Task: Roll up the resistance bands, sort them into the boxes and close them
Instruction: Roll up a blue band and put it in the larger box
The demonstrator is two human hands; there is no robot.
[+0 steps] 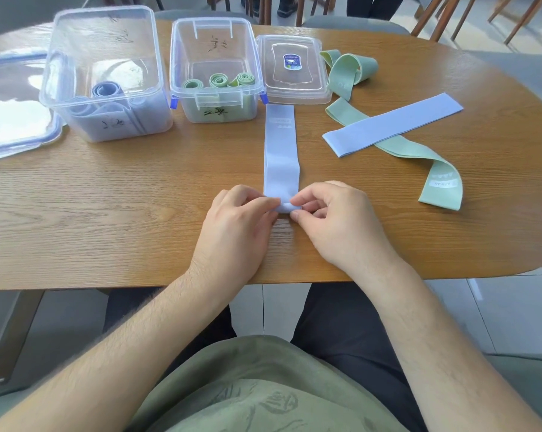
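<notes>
Cut off or obscured: the large lid [12, 129] beyond the big box [60, 51], left of the small box [176, 62], runs out of frame, the writing on both boxes is illegible, and fingertips cover most of the rolled end. The blue band [281, 154] lies flat and straight from the small box's front toward the person. Its near end is curled into a small roll, pinched by the left hand [238, 221] and right hand [336, 219].
</notes>
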